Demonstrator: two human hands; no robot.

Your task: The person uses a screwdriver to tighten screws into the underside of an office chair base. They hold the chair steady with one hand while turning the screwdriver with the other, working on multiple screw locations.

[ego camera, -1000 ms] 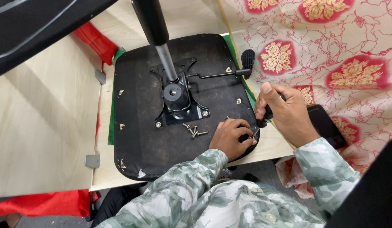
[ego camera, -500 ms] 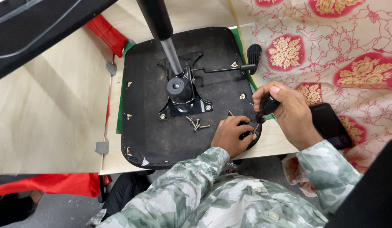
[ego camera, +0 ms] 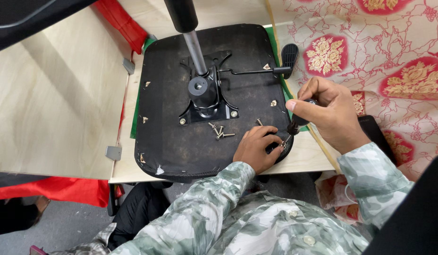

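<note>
Several loose screws point(ego camera: 218, 131) lie in a small heap on the upturned black seat base point(ego camera: 172, 141), just in front of the metal mounting plate point(ego camera: 207, 111) bolted at its middle. From that plate a gas-lift column point(ego camera: 188, 28) rises toward the camera, and a thin lever with a black paddle handle point(ego camera: 289, 55) runs off to the right edge. The right hand point(ego camera: 330, 115) has its fingers curled tight around a black-handled screwdriver point(ego camera: 297, 123), tip angled down at the seat's near right corner. The left hand point(ego camera: 256, 147) rests on that same corner, fingers bent around something small at the screwdriver's tip; what it pinches is hidden. The seat lies on a pale wooden table point(ego camera: 58, 108), with a green mat point(ego camera: 134, 125) showing beneath it and a red floral cloth point(ego camera: 393, 52) spread to the right.
</note>
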